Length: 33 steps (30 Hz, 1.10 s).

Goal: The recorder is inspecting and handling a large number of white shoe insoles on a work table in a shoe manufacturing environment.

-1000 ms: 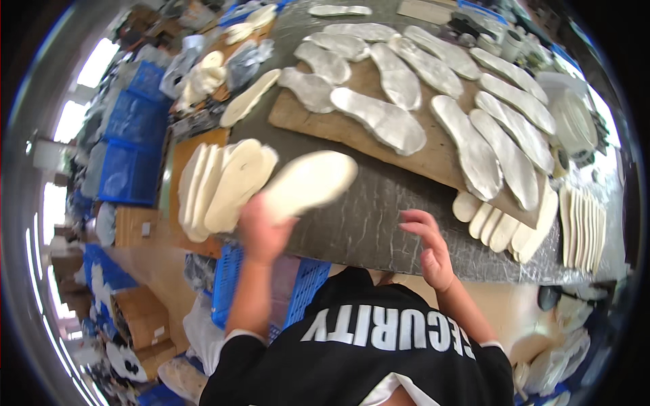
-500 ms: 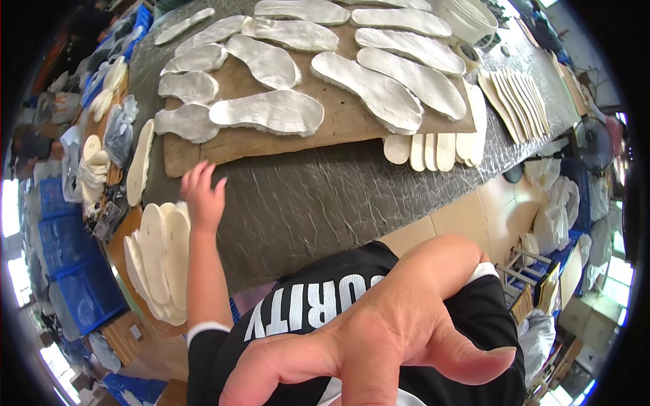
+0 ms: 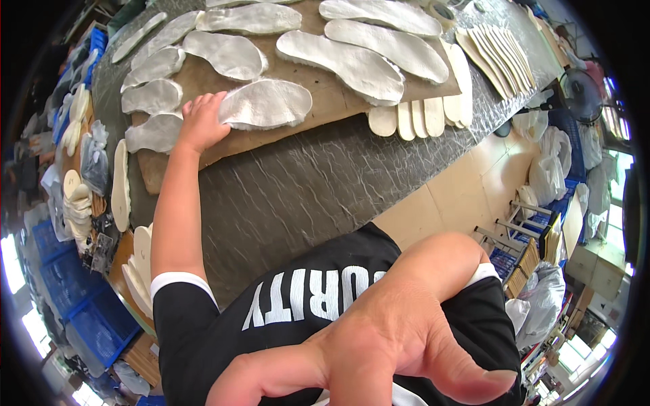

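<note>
My left hand [image 3: 205,123] reaches to the near edge of a brown board [image 3: 325,122]. Its fingers and thumb close around the left end of a white fuzzy-edged insole [image 3: 267,105], and that end is hidden under the hand. More white insoles lie on the board, among them a pair [image 3: 342,66] to the right and a shorter one [image 3: 154,133] just left of my hand. Large and close in front, my right hand [image 3: 379,345] has its fingers spread, with nothing visible in it; some fingertips run out of the picture's lower edge.
The board lies on a dark table covering [image 3: 291,183]. Cream insoles [image 3: 497,61] stand fanned out at the right, and others [image 3: 426,118] stick out from under the board. At the left are a stack of cream insoles [image 3: 139,271] and blue crates [image 3: 101,325]. A fan [image 3: 581,95] stands far right.
My left hand has moved up from the table onto the near insole and taken hold of its end. That insole has shifted slightly right against the others. The right hand stays about the same.
</note>
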Tool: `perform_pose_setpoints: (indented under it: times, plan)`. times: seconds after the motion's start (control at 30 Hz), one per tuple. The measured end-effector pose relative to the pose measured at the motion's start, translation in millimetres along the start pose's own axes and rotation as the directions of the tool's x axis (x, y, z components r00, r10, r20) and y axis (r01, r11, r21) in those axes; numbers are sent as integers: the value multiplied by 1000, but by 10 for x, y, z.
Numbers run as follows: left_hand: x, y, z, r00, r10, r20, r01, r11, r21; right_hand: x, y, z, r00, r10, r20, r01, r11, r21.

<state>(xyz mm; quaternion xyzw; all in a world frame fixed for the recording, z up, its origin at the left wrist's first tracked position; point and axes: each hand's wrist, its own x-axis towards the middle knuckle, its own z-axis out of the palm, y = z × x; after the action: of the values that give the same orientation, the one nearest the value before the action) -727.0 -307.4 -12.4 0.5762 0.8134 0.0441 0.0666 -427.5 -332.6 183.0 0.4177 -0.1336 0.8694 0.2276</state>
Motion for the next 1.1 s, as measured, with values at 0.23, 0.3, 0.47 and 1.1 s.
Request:
perform_pose_setpoints:
  times: [0.23, 0.3, 0.47, 1.1]
  plan:
    - [-456, 437, 166, 944, -52, 325, 278, 653, -704, -89, 95, 92, 995, -51, -88, 47, 998, -42]
    - [-736, 635, 344, 900, -73, 429, 430, 300, -851, -129, 144, 57, 996, -85, -22, 84, 996, -31]
    - [-1446, 729, 686, 831, 182, 526, 552, -148, -820, -227, -620, -338, 861, 463, -212, -500, 694, -518]
    - [-1613, 869, 672, 711, 65, 700, 680, 192, -708, -2159, -1792, -1322, 256, -426, -868, -951, -273, -147]
